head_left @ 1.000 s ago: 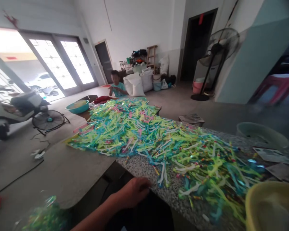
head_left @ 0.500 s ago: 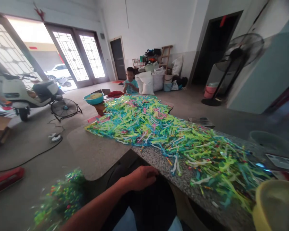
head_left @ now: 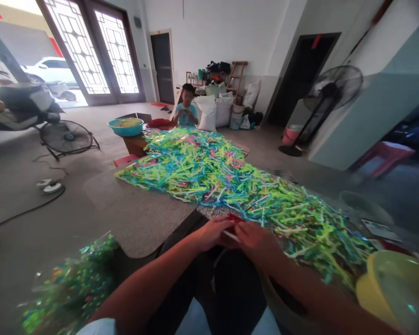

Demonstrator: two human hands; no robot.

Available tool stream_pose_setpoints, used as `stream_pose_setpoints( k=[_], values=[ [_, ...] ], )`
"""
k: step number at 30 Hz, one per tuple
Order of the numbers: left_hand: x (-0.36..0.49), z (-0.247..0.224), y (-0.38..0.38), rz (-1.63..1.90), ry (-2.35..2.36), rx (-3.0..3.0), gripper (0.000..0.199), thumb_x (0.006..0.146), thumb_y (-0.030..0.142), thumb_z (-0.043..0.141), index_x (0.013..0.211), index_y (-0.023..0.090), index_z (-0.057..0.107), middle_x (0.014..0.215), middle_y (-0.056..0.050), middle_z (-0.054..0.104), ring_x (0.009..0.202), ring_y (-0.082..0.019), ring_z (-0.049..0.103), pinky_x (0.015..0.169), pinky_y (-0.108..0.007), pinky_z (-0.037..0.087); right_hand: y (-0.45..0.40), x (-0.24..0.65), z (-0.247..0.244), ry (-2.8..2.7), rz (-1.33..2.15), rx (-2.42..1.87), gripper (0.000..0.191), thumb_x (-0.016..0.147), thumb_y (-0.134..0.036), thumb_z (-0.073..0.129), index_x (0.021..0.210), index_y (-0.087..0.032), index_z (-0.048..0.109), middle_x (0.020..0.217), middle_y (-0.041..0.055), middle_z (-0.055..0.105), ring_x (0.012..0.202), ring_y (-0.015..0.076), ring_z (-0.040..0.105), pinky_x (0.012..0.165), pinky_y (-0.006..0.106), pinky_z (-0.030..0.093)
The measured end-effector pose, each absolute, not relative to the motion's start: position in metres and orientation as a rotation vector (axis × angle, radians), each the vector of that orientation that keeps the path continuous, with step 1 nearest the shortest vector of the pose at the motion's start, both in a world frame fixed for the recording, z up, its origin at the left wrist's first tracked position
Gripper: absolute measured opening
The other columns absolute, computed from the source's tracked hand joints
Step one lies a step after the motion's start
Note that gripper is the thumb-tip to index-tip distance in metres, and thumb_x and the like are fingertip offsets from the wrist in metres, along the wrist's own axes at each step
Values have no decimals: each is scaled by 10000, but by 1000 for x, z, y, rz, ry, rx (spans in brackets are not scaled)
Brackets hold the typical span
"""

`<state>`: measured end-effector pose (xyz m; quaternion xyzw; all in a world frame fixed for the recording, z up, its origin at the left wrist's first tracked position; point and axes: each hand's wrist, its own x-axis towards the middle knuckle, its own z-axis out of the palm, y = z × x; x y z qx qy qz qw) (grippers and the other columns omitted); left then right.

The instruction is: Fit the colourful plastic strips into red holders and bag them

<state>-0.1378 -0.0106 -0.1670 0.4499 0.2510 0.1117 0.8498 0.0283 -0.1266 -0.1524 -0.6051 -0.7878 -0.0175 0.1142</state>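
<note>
My left hand (head_left: 211,234) and my right hand (head_left: 255,239) meet above my lap, fingers closed. Between them is a small red piece (head_left: 234,217), with a thin white stick (head_left: 232,236) jutting out below; the fingers hide most of it, so its kind is unclear. Just beyond my hands, a big heap of green, blue and white plastic strips (head_left: 206,163), dotted with pink, spreads across the speckled stone tabletop (head_left: 212,211). A clear bag of small colourful pieces (head_left: 80,279) sits low on my left.
A yellow basin (head_left: 373,279) stands at the near right. A blue basin (head_left: 125,129) rests on the far left of the table, and a person (head_left: 186,111) sits beyond the heap. Fans (head_left: 68,137) stand at both sides; a cable (head_left: 24,211) crosses the floor.
My right hand has come into view and joined my left. The red piece with the white stick now shows between them. The view has turned a little left-to-right, shifting the room leftward.
</note>
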Motion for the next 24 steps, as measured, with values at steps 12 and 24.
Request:
stream_pose_setpoints(
  k=[12, 24],
  values=[
    [-216, -219, 25, 601, 839, 956, 356, 813, 349, 717, 1082, 133, 630, 920, -76, 718, 721, -146, 667, 620, -240, 520, 21, -12, -207, -1473, 550, -2424, 480, 959, -564, 508, 977, -144, 739, 983, 144, 752, 901, 252, 692, 736, 302, 451],
    [-169, -229, 30, 398, 1038, 1373, 167, 867, 240, 626, 963, 131, 708, 793, -32, 726, 616, -125, 631, 557, -213, 445, -23, 43, -222, -1013, 881, -2001, 211, 845, -345, 593, 714, -179, 603, 599, -6, 621, 486, 117, 555, 485, 207, 405]
  ],
)
